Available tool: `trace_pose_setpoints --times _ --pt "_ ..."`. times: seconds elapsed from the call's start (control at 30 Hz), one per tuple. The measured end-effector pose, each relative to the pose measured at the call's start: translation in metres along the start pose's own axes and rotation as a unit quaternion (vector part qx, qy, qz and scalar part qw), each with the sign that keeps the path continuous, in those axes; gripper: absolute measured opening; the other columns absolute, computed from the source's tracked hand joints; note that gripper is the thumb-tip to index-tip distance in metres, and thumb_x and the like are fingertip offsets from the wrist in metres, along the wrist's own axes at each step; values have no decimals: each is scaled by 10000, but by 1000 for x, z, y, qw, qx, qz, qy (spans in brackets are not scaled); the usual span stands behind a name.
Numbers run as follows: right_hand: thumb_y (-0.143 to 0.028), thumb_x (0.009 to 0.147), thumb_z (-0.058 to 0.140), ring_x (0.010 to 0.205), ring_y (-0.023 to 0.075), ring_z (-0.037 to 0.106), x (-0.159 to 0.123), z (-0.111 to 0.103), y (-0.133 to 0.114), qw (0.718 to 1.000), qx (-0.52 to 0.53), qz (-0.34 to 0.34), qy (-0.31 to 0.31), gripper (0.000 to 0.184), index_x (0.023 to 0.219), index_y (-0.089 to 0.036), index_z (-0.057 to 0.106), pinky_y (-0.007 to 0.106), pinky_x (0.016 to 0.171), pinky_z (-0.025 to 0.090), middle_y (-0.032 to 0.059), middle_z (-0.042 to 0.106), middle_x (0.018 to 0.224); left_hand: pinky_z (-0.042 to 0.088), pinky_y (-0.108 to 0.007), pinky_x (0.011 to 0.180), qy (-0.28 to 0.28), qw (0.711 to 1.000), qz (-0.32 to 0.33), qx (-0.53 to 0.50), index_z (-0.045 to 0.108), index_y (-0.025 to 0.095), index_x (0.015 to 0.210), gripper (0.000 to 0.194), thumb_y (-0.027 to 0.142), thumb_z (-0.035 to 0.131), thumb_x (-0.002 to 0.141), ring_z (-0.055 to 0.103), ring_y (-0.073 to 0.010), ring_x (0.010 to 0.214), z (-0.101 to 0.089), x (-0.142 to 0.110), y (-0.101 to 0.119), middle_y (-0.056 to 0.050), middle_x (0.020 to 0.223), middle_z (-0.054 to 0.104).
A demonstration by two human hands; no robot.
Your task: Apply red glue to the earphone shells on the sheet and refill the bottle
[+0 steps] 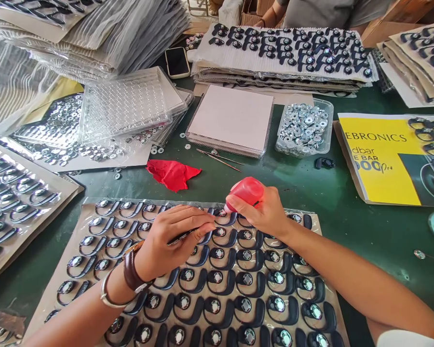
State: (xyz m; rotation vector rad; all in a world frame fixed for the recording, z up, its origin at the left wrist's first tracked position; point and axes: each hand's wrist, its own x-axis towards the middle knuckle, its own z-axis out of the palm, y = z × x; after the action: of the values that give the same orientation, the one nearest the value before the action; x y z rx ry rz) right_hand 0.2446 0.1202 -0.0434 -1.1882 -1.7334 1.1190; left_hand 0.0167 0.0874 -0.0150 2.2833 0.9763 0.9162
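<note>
My right hand [269, 214] is wrapped round a red squeeze bottle [248, 190], tilted with its pale nozzle pointing down and left. The tip is at one of the black ear-hook earphone parts [220, 232] in the back rows of a brown sheet under clear plastic [75, 226]. Just left of the nozzle, my left hand [177, 229] is closed around a slim dark tool [179, 237], mostly covered by my fingers, so its kind is unclear. Rows of these hook-shaped parts, each with a shiny round metal centre, fill the sheet. My left forearm hides some of them.
Behind the sheet lie a red cloth [173, 174], thin pointed tools [220, 160] and a clear tub of metal washers [304, 127]. Stacked trays [126, 106], a white-topped stack [231, 115], a phone [177, 62] and a yellow printed box sheet [379, 164] surround them. Another person sits across the table.
</note>
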Motion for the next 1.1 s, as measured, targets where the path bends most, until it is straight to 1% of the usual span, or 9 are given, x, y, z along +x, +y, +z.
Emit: trace_pose_setpoints --times 0.17,0.37,0.47,0.57,0.73,0.8,0.97,1.03,1.1 --pt "-520 867 668 628 137 610 0 2 2 1000 11 -12 -1 310 791 -220 687 259 671 476 6 706 801 573 -265 740 9 1000 -17 -9 698 184 996 171 81 637 873 717 -151 829 0 1 -2 -39 911 767" --pt "-546 817 718 681 160 647 2 -1 -2 1000 -3 -13 -4 336 810 -213 672 266 676 495 23 720 841 565 -294 786 -6 1000 26 12 672 173 1073 250 62 662 848 708 -157 872 1 -5 -3 -44 961 763" --pt "-568 835 691 615 147 631 8 -14 -10 997 38 44 -55 356 821 -214 657 255 608 501 8 713 745 565 -320 799 -31 997 51 44 663 162 1104 271 74 661 849 702 -176 896 1 -8 -3 -61 984 756" --pt "-585 864 645 576 143 642 15 -36 -15 979 125 113 -113 378 830 -209 642 237 528 504 3 711 690 566 -337 803 -49 994 67 72 657 151 1121 270 85 643 859 697 -190 911 2 -9 -2 -71 985 750" --pt "-552 878 650 578 141 668 11 -66 -10 965 162 146 -146 361 943 -197 659 214 483 492 28 740 742 570 -343 803 -66 990 83 96 656 134 1112 247 85 604 875 700 -200 916 -1 -7 0 -84 970 746" --pt "-529 874 668 606 151 681 2 -69 -4 969 176 134 -111 354 959 -185 665 225 524 523 37 737 747 575 -343 794 -72 987 90 116 659 127 1105 230 96 595 887 705 -203 909 -2 -6 3 -88 968 746" --pt "-456 840 730 582 163 681 -18 -51 9 975 191 64 97 281 877 -188 656 237 507 538 8 695 656 581 -370 818 -58 969 160 181 655 78 1113 226 172 631 909 715 -228 944 4 4 14 -102 993 755" --pt "-431 852 721 567 158 678 -22 -43 12 975 173 38 130 241 858 -200 652 236 508 534 -2 693 639 583 -363 828 -68 963 182 187 655 79 1122 237 209 622 926 715 -225 965 12 9 18 -94 1008 759" --pt "-411 858 717 563 151 675 -24 -37 15 981 146 17 129 212 843 -209 653 241 542 541 -4 704 646 589 -341 822 -78 958 196 195 660 93 1118 235 240 603 943 720 -209 955 21 15 20 -79 1001 763"
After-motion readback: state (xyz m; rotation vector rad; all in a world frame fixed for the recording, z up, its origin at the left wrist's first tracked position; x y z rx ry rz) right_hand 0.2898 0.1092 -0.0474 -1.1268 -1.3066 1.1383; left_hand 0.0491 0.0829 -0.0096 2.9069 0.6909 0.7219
